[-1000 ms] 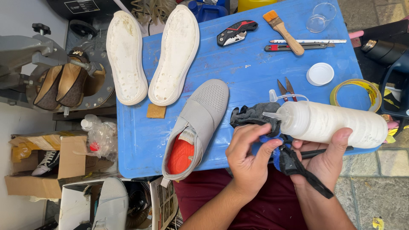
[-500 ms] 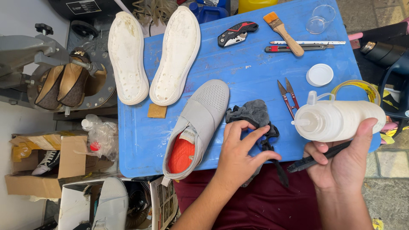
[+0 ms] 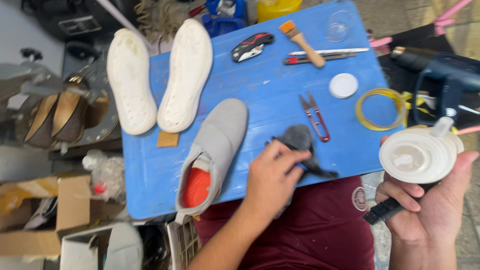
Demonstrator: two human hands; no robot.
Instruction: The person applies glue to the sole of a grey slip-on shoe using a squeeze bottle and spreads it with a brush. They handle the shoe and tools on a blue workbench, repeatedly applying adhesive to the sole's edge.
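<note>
My left hand [image 3: 270, 182] grips a dark grey cloth [image 3: 299, 140] at the near edge of the blue table [image 3: 260, 95]. Just left of it lies a grey knit shoe upper [image 3: 217, 140] with an orange last inside. My right hand [image 3: 430, 210], off the table's right edge, holds a white plastic bottle [image 3: 417, 155] tipped on its side with its round end facing me, plus a black tool handle [image 3: 385, 211] under the fingers. Small red-handled snips [image 3: 315, 117] lie on the table beyond the cloth.
Two white soles [image 3: 157, 75] lie at the far left of the table. A brush [image 3: 302, 42], a knife, a pen, a white lid [image 3: 343, 85] and a yellow tape ring [image 3: 377, 109] sit at the back right. A dark blue heat gun [image 3: 445, 80] rests off the right edge. Cardboard boxes stand at the left.
The bottle has swung from lying across the table to off its right edge, its end now toward me. My left hand moved from the bottle onto the cloth.
</note>
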